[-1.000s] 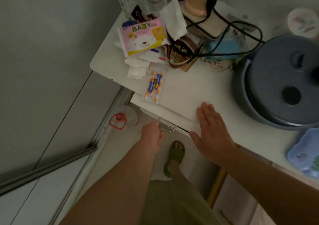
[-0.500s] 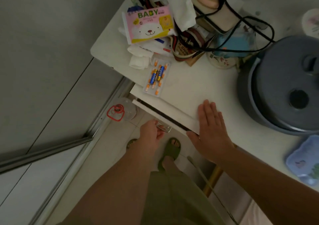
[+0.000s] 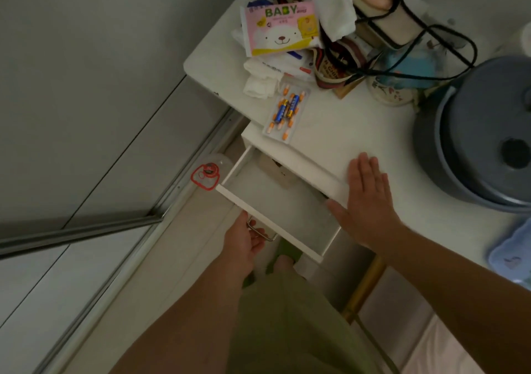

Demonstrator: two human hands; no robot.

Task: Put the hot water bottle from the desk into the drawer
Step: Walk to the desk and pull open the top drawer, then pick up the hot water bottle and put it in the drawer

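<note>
A blue soft pouch with a scalloped edge [image 3: 513,254], apparently the hot water bottle, lies on the white desk [image 3: 359,132] at the right edge of view, partly cut off. The white drawer [image 3: 267,215] under the desk's front edge stands pulled out, its inside mostly bare with a beige item [image 3: 277,171] at the back. My left hand [image 3: 244,241] grips the drawer's metal handle [image 3: 265,234]. My right hand [image 3: 366,198] lies flat on the desk top beside the drawer, holding nothing.
A big grey round pot [image 3: 488,132] fills the desk's right side. A blister pack of batteries [image 3: 287,112], a pink baby wipes pack [image 3: 281,29], tissues and a black cable [image 3: 448,37] crowd the back. On the floor lie a clear lid with a red ring [image 3: 205,172] and my green slipper [image 3: 284,254].
My left hand has pulled the drawer out from nearly shut to wide open. My right hand has stayed flat on the desk.
</note>
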